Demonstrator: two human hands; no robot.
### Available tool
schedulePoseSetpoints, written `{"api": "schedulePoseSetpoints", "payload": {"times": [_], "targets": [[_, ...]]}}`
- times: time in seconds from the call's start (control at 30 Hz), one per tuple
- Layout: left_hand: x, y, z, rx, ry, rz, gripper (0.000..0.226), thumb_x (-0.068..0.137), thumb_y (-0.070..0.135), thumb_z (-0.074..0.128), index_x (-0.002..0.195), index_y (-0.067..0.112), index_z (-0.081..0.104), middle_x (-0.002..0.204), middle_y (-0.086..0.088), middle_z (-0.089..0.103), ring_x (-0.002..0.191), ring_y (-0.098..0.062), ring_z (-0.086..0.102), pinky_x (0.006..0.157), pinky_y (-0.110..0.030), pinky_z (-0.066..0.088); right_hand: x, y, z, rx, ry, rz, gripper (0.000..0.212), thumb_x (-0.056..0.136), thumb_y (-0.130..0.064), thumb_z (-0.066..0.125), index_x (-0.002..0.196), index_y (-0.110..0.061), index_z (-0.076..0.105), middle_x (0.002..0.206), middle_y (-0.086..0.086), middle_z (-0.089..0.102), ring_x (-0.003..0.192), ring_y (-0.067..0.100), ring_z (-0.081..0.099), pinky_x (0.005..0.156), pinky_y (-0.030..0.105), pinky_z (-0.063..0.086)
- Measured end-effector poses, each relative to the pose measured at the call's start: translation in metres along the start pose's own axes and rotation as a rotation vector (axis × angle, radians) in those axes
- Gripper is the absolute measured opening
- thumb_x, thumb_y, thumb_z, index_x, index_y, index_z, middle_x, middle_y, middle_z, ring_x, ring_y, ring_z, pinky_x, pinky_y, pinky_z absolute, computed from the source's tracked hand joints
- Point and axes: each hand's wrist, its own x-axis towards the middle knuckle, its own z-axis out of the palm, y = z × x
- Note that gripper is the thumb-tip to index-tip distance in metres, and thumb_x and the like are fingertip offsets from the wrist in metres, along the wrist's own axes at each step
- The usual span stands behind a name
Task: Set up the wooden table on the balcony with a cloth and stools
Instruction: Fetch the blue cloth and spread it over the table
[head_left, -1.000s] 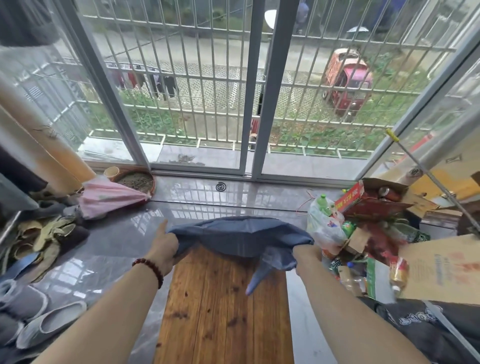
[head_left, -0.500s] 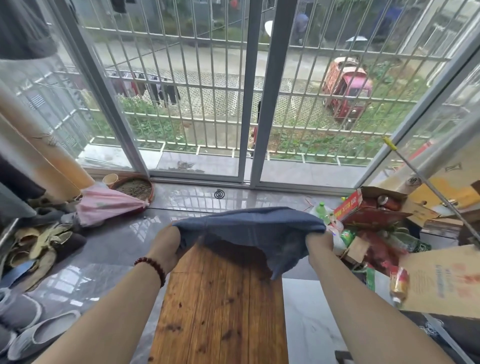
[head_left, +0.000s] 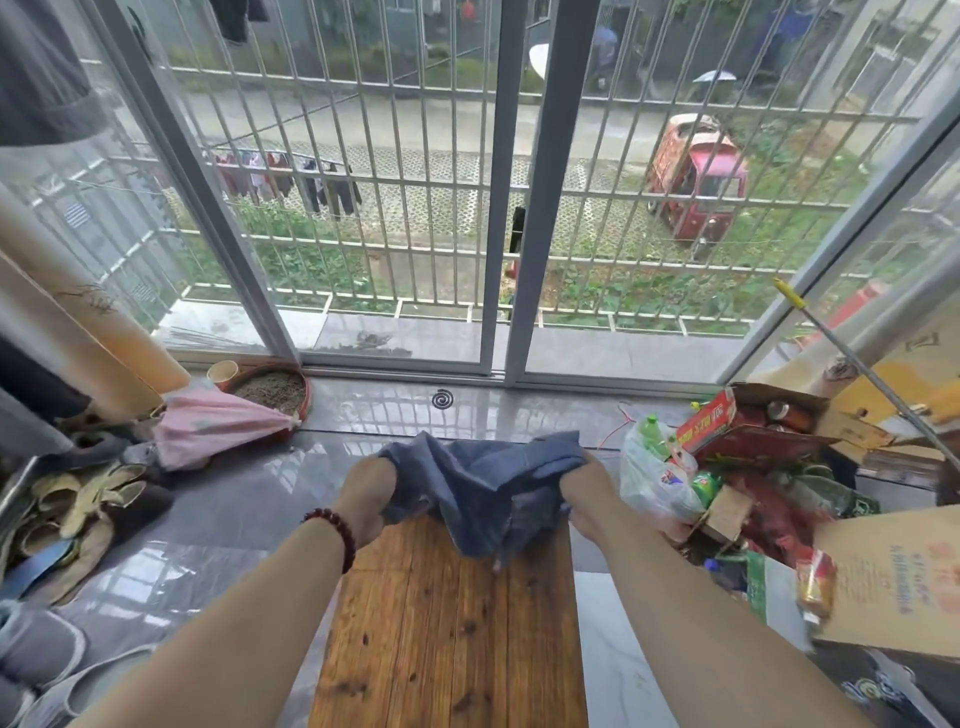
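Both hands are on the blue cloth (head_left: 483, 483), held up over the far end of the wooden table (head_left: 452, 639). The table runs lengthwise away from us across the grey tiled floor (head_left: 244, 504) toward the sliding glass door (head_left: 524, 208).

Our left hand (head_left: 370, 493), the one with the bead bracelet (head_left: 332, 527) on its wrist, has its fingers curled round the cloth's left edge. Our right hand (head_left: 587, 491) clutches a bunched handful on the other side, with the fingers folded into the fabric, so we can't see the tips.

The cloth is pretty crumpled. It's stretched between the two hands and the slack middle sags, with one corner dangling down over the planks. Can't tell if it actually touches the wood. The table's near half shows plain boards.

Off to the left there's a heap of slippers (head_left: 52, 644), plus a pink bundle (head_left: 218, 431) leaning against a round red tray (head_left: 270, 389) by the door. Just beside our right hand sits a white plastic bag (head_left: 649, 483) with green bottles in it, then cardboard boxes (head_left: 769, 415). A mosquito coil (head_left: 442, 399) lies on the step ahead of the cloth.
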Motion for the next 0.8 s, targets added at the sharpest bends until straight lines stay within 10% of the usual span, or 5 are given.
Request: {"api": "schedulePoseSetpoints", "payload": {"times": [0.1, 0.17, 0.33, 0.53, 0.8], "targets": [[-0.013, 0.013, 0.009, -0.024, -0.176, 0.049, 0.022, 0.078, -0.012, 0.037, 0.078, 0.005, 0.051, 0.049, -0.005, 0.050, 0.043, -0.014, 0.047, 0.055, -0.029, 0.044, -0.005, -0.007, 0.011, 0.057, -0.075, -0.036, 0.034, 0.102, -0.015, 0.034, 0.079, -0.015, 0.058, 0.070, 0.005, 0.057, 0.065, 0.018, 0.051, 0.054, 0.026, 0.039], [-0.018, 0.016, 0.011, 0.245, -0.274, 0.172, 0.032, 0.075, -0.011, 0.051, 0.097, 0.011, 0.051, 0.067, -0.009, 0.053, 0.049, -0.013, 0.048, 0.045, -0.025, 0.041, -0.011, -0.011, 0.017, 0.038, -0.164, -0.113, 0.024, 0.100, -0.012, 0.038, 0.089, -0.013, 0.058, 0.074, 0.005, 0.058, 0.068, 0.016, 0.053, 0.056, 0.024, 0.042], [-0.013, 0.022, 0.022, 0.879, -0.350, 0.426, 0.111, 0.058, 0.029, 0.087, 0.145, 0.038, 0.019, 0.117, 0.002, 0.057, 0.106, -0.019, 0.056, 0.085, -0.025, 0.046, -0.020, -0.033, 0.015, -0.419, -0.449, -0.427, 0.026, 0.078, 0.012, 0.060, 0.098, -0.005, 0.058, 0.075, 0.002, 0.054, 0.066, 0.007, 0.050, 0.057, 0.009, 0.044], [-0.008, 0.027, 0.043, 1.210, -0.123, 0.588, 0.002, 0.084, 0.029, 0.053, 0.085, 0.028, 0.054, 0.096, 0.000, 0.066, 0.087, -0.021, 0.059, 0.068, -0.026, 0.041, -0.020, -0.043, 0.012, -0.700, -0.410, -0.585, 0.024, 0.075, 0.002, 0.067, 0.091, -0.009, 0.051, 0.076, 0.001, 0.051, 0.070, 0.011, 0.049, 0.059, 0.011, 0.041], [-0.005, 0.030, 0.033, 1.098, 0.003, 0.722, 0.011, 0.081, 0.024, 0.051, 0.087, 0.029, 0.059, 0.095, 0.003, 0.062, 0.084, -0.019, 0.057, 0.067, -0.027, 0.042, -0.004, -0.038, 0.001, -1.314, 0.123, -0.416, 0.034, 0.079, -0.008, 0.064, 0.113, -0.012, 0.059, 0.113, 0.008, 0.060, 0.107, 0.028, 0.061, 0.079, 0.030, 0.048]]}}
